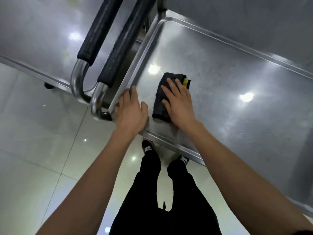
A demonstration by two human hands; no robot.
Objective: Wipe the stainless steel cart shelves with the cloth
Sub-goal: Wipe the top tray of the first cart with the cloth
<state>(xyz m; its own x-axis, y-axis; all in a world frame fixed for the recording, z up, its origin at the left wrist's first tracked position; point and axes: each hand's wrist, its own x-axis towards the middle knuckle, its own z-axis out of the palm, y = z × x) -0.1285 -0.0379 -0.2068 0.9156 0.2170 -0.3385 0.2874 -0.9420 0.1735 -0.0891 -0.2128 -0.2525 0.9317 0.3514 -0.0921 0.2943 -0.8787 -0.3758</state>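
A stainless steel cart's top shelf (228,85) fills the right half of the view, with a raised rim. A folded black cloth (160,102) with a yellow tag lies flat on it near the front left corner. My right hand (179,102) presses on the cloth with straight, spread fingers. My left hand (130,111) rests flat on the shelf's front left corner, fingers straight along the rim, just left of the cloth.
The cart's handle (116,53), with black foam grip, runs beside the shelf's left edge. A second steel cart (37,36) with its own padded handle (96,33) stands to the left. My feet stand on the glossy tiled floor (42,158) at the shelf's front edge.
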